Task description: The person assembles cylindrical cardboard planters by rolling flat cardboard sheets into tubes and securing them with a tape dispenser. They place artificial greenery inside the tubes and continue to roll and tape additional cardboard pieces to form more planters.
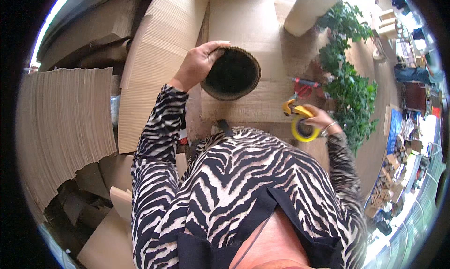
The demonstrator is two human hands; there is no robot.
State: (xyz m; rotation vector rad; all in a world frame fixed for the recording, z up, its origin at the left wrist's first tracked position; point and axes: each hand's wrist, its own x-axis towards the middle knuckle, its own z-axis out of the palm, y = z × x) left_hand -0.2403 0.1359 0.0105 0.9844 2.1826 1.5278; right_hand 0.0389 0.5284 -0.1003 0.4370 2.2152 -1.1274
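My left hand [198, 65] pinches the upper left rim of a rolled cardboard tube [233, 75], thumb over the edge. The tube's round opening faces me, and its inside is dark. To the right, my right hand [319, 119] is closed around a yellow tape dispenser [297, 110] carrying a roll of yellow-edged tape [294, 128]. The dispenser is held apart from the tube. Just beyond it, red-handled scissors [304, 91] lie on the table beside a slim tool with a red and grey handle [304, 82], both slightly blurred.
Flat cardboard sheets [243, 16] cover the table's far middle. A pale upright tube [307, 14] stands at the far right, near trailing green leaves [349, 84]. Stacked corrugated cardboard [70, 124] fills the left side. Small cardboard pieces [389, 175] lie heaped at the right.
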